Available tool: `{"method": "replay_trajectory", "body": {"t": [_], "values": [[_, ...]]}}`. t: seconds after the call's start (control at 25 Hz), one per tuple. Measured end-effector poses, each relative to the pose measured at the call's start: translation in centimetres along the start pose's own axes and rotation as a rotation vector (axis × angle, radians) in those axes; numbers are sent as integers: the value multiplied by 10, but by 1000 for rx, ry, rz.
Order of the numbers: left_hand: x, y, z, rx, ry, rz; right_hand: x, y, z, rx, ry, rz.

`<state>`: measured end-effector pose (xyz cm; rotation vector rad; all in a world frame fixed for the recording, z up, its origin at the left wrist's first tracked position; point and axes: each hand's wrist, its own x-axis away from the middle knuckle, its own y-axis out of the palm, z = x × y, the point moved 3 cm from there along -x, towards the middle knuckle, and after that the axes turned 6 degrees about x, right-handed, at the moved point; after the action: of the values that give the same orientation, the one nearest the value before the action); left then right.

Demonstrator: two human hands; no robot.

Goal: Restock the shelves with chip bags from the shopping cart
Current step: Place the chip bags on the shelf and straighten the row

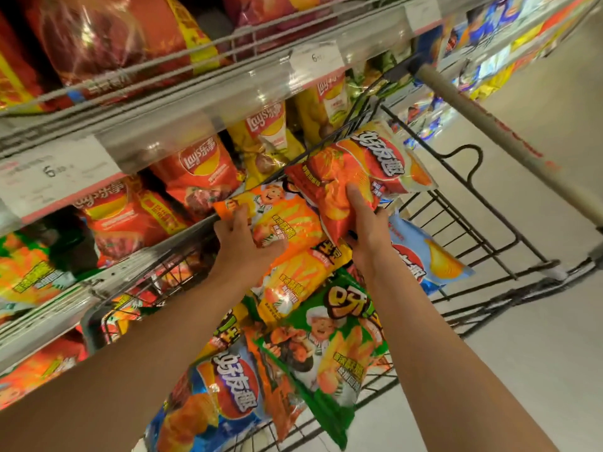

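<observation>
I have a red chip bag [355,171] lifted just above the cart, right of the frame's centre. My right hand [365,223] grips its lower end, index finger laid flat along the front and the other fingers curled behind. Left of it, my left hand [243,239] grips an orange chip bag [284,216] printed with a cartoon chef, thumb on the front face and fingers wrapped over its left edge at the cart's rim. That bag lies on top of the pile and the red bag overlaps its upper right corner.

Below my hands the shopping cart [470,203] holds more stock: a yellow-orange bag [293,282] just under the orange one, a green chip bag [332,347] with the same chef in the lower middle, a blue bag [215,402] at the bottom of the frame, and a light blue bag [430,256] against the cart's right side. The cart's handle bar [489,125] runs diagonally through the upper right.

Filling the left of the frame, the shelves [195,102] stand right against the cart. The middle shelf carries red Lay's bags [199,171] and yellow Lay's bags [267,135]. A price tag [54,172] reading 6 sits on the shelf edge at the left. The light floor [538,337] shows at the right.
</observation>
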<state>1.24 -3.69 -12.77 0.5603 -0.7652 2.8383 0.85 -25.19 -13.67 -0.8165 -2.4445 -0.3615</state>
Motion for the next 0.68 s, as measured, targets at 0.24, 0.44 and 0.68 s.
{"method": "replay_trajectory", "body": {"t": [0.24, 0.44, 0.68], "values": [[15, -18, -8, 313, 85, 120, 14, -14, 2, 29, -102, 8], [56, -58, -19, 503, 167, 121, 60, -38, 12, 55, -165, -70], [126, -119, -58, 442, 243, 213, 123, -51, 38, 0, -195, -4]]}}
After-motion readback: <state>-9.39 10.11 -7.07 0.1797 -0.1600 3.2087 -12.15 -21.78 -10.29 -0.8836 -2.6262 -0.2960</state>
